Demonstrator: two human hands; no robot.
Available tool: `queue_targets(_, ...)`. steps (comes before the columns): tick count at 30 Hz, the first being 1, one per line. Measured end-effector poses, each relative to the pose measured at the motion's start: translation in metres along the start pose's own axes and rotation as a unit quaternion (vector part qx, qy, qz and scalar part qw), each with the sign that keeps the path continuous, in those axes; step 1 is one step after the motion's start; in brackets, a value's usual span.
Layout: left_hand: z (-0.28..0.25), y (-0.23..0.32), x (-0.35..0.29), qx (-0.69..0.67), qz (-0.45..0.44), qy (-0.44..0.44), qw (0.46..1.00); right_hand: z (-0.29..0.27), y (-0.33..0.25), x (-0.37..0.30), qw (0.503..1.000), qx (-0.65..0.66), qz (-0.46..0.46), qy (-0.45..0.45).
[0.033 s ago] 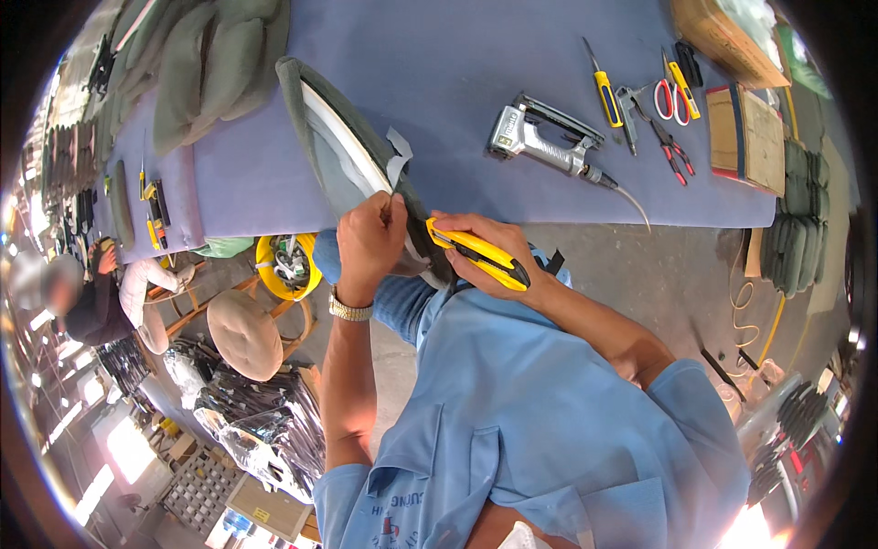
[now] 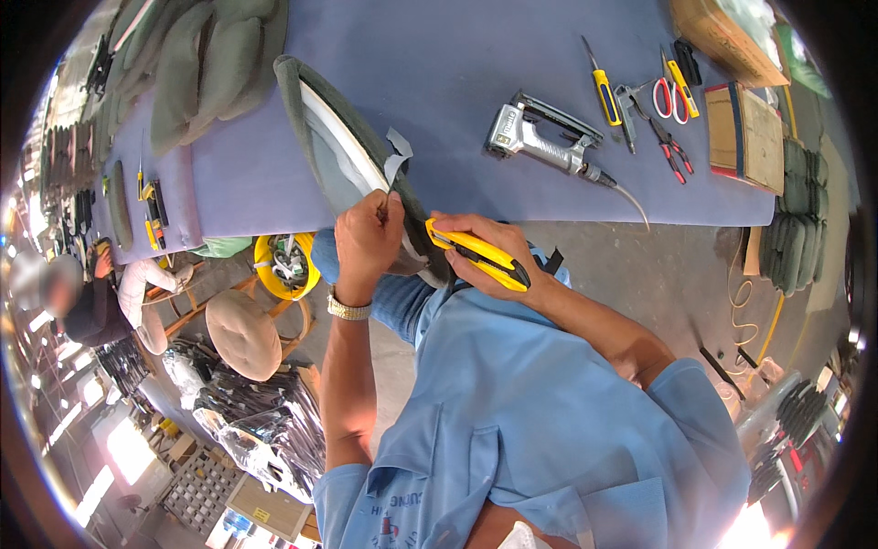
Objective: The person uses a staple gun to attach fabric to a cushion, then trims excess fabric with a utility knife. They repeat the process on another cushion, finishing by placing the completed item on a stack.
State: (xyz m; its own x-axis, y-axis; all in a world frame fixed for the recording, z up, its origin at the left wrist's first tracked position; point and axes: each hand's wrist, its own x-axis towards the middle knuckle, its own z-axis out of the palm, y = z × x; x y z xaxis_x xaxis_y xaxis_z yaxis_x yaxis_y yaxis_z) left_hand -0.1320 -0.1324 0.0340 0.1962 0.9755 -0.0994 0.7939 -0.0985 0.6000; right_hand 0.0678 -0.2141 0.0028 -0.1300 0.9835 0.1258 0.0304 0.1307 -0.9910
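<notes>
A long padded piece covered in dark green fabric [image 2: 364, 126] leans from the table edge toward my lap, its pale inner side turned up. Closed fingers of my left hand [image 2: 368, 236] pinch the lower end of a thin grey cloth strip [image 2: 397, 154] at the piece's rim. Wrapped round a yellow utility knife [image 2: 485, 261], my right hand [image 2: 494, 240] is just right of the padded piece's lower end. Whether the knife's blade is out, I cannot tell.
On the blue-grey table lie a staple gun [image 2: 540, 142] with a hose, a yellow-handled screwdriver [image 2: 605, 96], red-handled scissors [image 2: 670, 99] and pliers [image 2: 672, 151]. Boxes [image 2: 757, 137] stand at right, green cushions [image 2: 215, 69] at far left. A yellow bucket [image 2: 285, 267], a round stool [image 2: 243, 335] and a seated person are at left.
</notes>
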Motion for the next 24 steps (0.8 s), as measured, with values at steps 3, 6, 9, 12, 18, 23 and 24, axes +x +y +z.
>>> queue_targets(3, 0.003, -0.002, 0.002, -0.041, 0.001, 0.012, 0.999, -0.004, -0.001, -0.002, 1.0, -0.004, 0.006, -0.01)
queue_targets(6, 0.007, -0.002, 0.002, -0.039, -0.005, 0.025, 0.999, -0.005, -0.005, -0.004, 0.999, 0.013, 0.028, -0.016)
queue_targets(9, 0.01, -0.007, 0.002, -0.076, -0.023, 0.037, 0.996, -0.007, -0.006, -0.007, 0.999, 0.009, 0.025, -0.025)
queue_targets(12, 0.01, -0.01, 0.002, -0.085, -0.036, 0.035, 0.995, -0.008, -0.009, -0.009, 0.999, 0.011, 0.033, -0.031)
queue_targets(18, 0.013, -0.007, 0.002, -0.087, -0.066, 0.03, 0.994, -0.013, -0.02, -0.01, 0.996, 0.014, 0.081, -0.047)
queue_targets(23, 0.013, -0.006, 0.004, -0.095, -0.083, 0.02, 0.992, -0.017, -0.017, -0.012, 0.995, 0.016, 0.088, -0.054)
queue_targets(24, 0.013, -0.006, 0.003, -0.101, -0.089, 0.023, 0.991, -0.018, -0.019, -0.012, 0.994, 0.015, 0.093, -0.058)
